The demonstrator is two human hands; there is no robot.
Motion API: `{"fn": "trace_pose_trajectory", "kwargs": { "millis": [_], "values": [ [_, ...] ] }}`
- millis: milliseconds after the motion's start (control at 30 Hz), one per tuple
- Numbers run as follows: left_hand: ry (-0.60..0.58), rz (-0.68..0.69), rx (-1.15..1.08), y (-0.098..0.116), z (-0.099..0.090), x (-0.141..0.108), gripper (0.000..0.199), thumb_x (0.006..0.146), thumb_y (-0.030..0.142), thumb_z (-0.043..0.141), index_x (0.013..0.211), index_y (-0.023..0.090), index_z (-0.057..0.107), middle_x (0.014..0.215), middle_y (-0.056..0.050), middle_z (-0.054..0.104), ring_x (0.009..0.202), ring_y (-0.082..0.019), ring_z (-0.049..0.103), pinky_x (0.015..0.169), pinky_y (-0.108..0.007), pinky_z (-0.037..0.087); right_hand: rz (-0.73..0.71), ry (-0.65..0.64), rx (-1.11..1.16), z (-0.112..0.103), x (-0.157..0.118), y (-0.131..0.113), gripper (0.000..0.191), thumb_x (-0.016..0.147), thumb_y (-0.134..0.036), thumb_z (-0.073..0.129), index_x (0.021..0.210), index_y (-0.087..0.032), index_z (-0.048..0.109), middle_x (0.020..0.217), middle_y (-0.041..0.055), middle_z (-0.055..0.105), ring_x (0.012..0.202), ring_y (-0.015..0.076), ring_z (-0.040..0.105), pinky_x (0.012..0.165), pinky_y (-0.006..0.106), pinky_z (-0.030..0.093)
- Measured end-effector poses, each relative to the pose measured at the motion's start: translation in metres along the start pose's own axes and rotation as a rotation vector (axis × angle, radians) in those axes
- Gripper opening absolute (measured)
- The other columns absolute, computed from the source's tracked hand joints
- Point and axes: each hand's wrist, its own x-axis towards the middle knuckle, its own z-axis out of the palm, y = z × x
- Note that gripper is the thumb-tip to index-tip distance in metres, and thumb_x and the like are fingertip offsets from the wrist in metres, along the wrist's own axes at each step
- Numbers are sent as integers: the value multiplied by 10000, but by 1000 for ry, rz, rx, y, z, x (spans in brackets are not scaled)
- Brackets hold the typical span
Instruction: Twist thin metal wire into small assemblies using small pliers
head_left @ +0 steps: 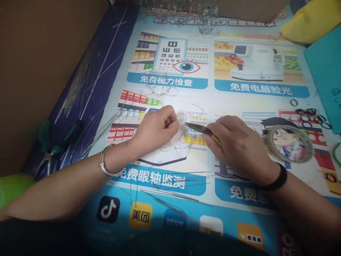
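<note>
My left hand (157, 124) is closed in a pinch on a piece of thin bent wire (181, 115), whose loops curve out past the thumb and fingertips. In my right hand (234, 145) is a pair of needle-nose pliers (198, 127), with the dark jaws pointing left. Their tips lie close to the left fingertips, by the wire; whether they grip it I cannot tell. More wire loops hang below the left hand. Just beyond it, a flower-like piece of bent wire (160, 89) lies on the printed sheet (210, 99).
Teal-handled pliers (49, 149) lie at the left beside loose straight wires (101, 124). More wires (176, 202) lie near the front. A tape roll (290, 144) and several black rings (310, 115) are at the right. Cardboard (48, 53) stands at the left, with yellow material (311, 21) back right.
</note>
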Motion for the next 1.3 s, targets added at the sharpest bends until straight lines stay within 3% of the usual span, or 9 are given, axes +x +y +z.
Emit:
{"fn": "trace_pose_trajectory", "kwargs": {
  "millis": [333, 600, 800, 1300],
  "values": [
    [-22, -22, -38, 1, -1, -2, 80, 772, 201, 484, 700, 183, 512, 606, 25, 564, 543, -110, 520, 514, -227, 372, -3, 35, -19, 0, -1, -3, 261, 890, -323, 434, 789, -146, 598, 789, 92, 566, 775, 203, 508, 600, 296, 371],
    [-162, -58, -207, -3, -4, 3, 116, 798, 210, 495, 881, 184, 572, 705, 7, 625, 532, -101, 566, 511, -216, 422, -43, 76, -20, -1, -2, 0, 250, 885, -317, 449, 790, -152, 610, 801, 89, 579, 777, 197, 513, 595, 290, 373],
    [-254, -170, -357, 4, -11, 4, 192, 792, 236, 537, 933, 175, 652, 638, 4, 639, 532, -107, 588, 458, -198, 409, -92, 86, -86, 1, -3, 2, 237, 882, -324, 457, 813, -157, 611, 808, 85, 579, 773, 196, 503, 586, 289, 364],
    [-217, -160, -427, -1, -2, 2, 208, 827, 207, 466, 942, 168, 634, 862, -36, 700, 572, -84, 606, 465, -173, 429, -45, 56, -31, 3, -1, 3, 234, 885, -318, 446, 804, -157, 595, 812, 90, 570, 798, 206, 512, 617, 289, 385]
  ]
}}
